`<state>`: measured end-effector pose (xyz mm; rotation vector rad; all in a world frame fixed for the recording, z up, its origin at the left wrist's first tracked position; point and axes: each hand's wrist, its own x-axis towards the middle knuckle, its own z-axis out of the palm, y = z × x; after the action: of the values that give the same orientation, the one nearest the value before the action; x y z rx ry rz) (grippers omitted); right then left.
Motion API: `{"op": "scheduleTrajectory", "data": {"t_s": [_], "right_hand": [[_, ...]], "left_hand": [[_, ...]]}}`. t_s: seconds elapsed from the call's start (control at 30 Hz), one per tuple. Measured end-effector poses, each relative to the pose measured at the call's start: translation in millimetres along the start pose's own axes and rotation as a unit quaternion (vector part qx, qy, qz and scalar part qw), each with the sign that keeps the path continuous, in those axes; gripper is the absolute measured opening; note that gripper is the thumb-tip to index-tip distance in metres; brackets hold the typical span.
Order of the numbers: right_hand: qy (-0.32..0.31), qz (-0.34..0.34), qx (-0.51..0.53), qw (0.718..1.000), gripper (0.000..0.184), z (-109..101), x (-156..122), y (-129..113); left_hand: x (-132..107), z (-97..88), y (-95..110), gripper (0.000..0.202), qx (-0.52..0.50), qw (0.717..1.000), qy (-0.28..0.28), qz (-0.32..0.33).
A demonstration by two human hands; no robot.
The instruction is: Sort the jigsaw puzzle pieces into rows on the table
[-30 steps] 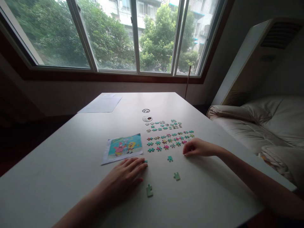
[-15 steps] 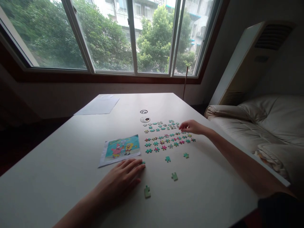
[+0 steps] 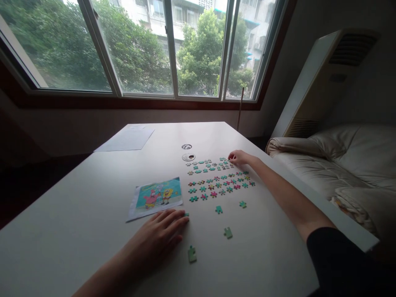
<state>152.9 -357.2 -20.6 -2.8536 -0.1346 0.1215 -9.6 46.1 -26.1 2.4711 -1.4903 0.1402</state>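
Note:
My left hand [image 3: 165, 227] lies flat on the white table, fingers stretched out. Its fingertips rest against a teal puzzle piece [image 3: 187, 214], which they partly cover. My right hand [image 3: 241, 157] reaches to the far right end of the back rows of small puzzle pieces [image 3: 210, 168]. Its fingers are curled together low over the pieces, and whatever is between them is too small to make out. Nearer to me lie loose pieces: a green one [image 3: 192, 254], another green one [image 3: 228, 233], a teal one [image 3: 219, 209] and a teal-yellow one [image 3: 243, 204].
A cartoon picture sheet [image 3: 158, 196] lies left of the rows of pieces. Two round metal-rimmed fittings [image 3: 188, 157] are set in the table beyond them. Papers [image 3: 125, 138] lie at the far left. A pale sofa [image 3: 321, 161] stands to the right.
My right hand has moved slightly away from me and left, to the farther rows of pieces. The left hand stays in place. The view has shifted a little.

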Motion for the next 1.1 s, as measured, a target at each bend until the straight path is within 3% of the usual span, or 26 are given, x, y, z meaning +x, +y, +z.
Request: {"op": "scheduleTrajectory", "data": {"t_s": [0.23,0.4,0.5,0.6,0.77,0.9,1.1], "right_hand": [[0.003,0.041,0.04,0.998,0.02,-5.1,0.0,-2.8],[0.011,-0.001,0.102,0.995,0.024,-14.5,-25.3,-7.9],[-0.036,-0.04,0.157,0.986,0.027,-21.3,-56.4,-13.9],[-0.144,-0.097,0.283,0.943,0.031,-20.7,-94.5,-21.1],[-0.241,-0.089,0.311,0.915,0.029,-8.0,-147.2,-25.4],[-0.223,-0.074,0.296,0.926,0.03,2.7,-165.8,-22.8],[-0.175,-0.074,0.26,0.947,0.031,12.9,-169.6,-22.3]], "left_hand": [[-0.7,2.4,-2.0,0.034,0.004,1.0,-0.015,-0.007],[-0.8,3.7,-3.2,0.034,-0.002,1.0,-0.007,-0.002],[-0.3,3.0,-3.5,0.033,-0.009,1.0,0.002,0.0],[0.1,2.1,-2.7,0.033,-0.007,1.0,-0.002,-0.006],[-0.3,4.2,-2.0,0.034,-0.001,1.0,-0.024,-0.015],[-1.2,7.9,-3.5,0.034,0.006,1.0,-0.021,-0.012],[-1.6,7.1,-3.9,0.034,0.005,1.0,-0.026,-0.013]]}}
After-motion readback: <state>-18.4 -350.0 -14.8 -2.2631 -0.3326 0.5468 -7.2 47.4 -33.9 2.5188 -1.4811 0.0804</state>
